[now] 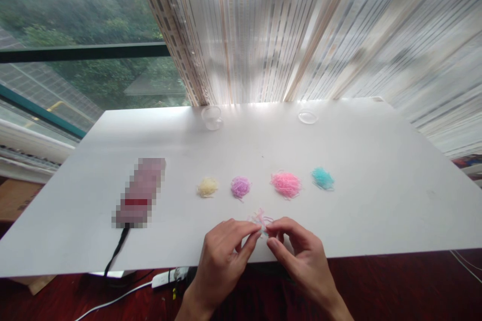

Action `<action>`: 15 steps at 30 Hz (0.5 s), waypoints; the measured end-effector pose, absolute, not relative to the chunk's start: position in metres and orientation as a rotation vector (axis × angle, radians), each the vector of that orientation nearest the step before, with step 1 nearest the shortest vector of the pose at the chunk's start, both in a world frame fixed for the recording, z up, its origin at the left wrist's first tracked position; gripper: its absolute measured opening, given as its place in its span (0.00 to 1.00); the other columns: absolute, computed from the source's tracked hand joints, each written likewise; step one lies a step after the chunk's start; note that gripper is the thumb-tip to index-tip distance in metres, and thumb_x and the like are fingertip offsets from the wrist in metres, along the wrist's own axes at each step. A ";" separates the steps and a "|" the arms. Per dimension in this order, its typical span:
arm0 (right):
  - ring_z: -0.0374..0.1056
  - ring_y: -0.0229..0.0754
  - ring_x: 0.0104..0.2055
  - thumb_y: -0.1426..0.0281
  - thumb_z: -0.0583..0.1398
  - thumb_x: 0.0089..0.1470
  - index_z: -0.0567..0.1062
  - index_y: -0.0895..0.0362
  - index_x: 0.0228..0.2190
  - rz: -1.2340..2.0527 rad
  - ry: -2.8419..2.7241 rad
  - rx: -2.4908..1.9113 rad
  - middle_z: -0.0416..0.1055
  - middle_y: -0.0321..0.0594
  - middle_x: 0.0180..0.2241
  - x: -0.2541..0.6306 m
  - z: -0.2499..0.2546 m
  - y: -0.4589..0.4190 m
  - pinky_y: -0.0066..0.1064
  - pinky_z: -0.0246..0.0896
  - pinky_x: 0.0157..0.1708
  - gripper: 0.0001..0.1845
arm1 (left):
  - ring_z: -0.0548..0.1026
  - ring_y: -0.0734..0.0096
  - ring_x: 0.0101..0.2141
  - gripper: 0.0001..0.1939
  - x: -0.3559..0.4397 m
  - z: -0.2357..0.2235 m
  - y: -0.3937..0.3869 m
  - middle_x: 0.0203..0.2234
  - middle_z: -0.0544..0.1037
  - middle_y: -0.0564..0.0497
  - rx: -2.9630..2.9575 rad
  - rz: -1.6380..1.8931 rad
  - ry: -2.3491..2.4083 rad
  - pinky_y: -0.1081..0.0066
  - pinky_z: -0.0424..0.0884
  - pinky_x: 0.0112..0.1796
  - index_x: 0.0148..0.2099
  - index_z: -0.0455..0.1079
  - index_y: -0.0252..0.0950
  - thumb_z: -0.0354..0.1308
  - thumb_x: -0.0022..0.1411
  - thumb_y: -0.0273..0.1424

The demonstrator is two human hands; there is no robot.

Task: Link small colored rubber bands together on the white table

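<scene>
A small loose bunch of thin strands (259, 216), pale pink, lilac and bluish, lies near the front edge of the white table (181, 241). My left hand (228, 251) reaches it from the left, thumb and index fingertip pinched together at its edge. From the other side, my right hand (299, 251) has its fingers curled in a loose pinch at the bunch; what lies between the fingertips is too small to make out. Beyond my hands sit a yellow pile of strands (207, 187), a purple pile (240, 187), a larger pink pile (286, 184) and a turquoise pile (323, 178).
A clear round container (212, 117) and a clear lid-like disc (308, 117) are at the back edge. On the left lies a blurred-out pinkish object (141, 190) with a black cord (117, 253). A striped curtain (256, 30) hangs behind the table, and a white power strip (165, 279) is below.
</scene>
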State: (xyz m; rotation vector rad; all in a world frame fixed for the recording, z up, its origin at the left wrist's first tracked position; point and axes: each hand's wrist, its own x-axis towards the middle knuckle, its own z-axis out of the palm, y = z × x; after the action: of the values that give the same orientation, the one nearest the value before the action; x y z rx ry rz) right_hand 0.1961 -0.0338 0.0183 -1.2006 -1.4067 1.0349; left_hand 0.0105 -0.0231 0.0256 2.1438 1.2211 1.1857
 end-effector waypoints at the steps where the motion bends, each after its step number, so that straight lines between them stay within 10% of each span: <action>1: 0.74 0.40 0.32 0.65 0.68 0.59 0.82 0.52 0.37 1.013 -1.431 -1.200 0.80 0.38 0.33 0.196 0.019 -0.033 0.28 0.72 0.34 0.05 | 0.79 0.71 0.28 0.07 0.010 0.025 -0.023 0.35 0.85 0.50 2.185 1.175 1.224 0.69 0.74 0.34 0.48 0.76 0.38 0.61 0.71 0.24; 15: 0.74 0.40 0.32 0.66 0.65 0.62 0.81 0.53 0.35 0.717 -1.465 -1.399 0.80 0.36 0.31 0.232 0.015 -0.021 0.30 0.71 0.35 0.05 | 0.79 0.71 0.30 0.08 0.001 0.020 -0.020 0.39 0.84 0.49 2.235 1.080 1.229 0.70 0.75 0.35 0.51 0.74 0.38 0.62 0.71 0.26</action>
State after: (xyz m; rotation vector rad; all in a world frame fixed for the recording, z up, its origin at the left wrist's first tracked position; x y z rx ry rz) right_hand 0.2322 -0.0209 0.0154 -1.3988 -1.4646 0.7172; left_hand 0.0011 -0.0201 0.0196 2.2353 1.2285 1.0796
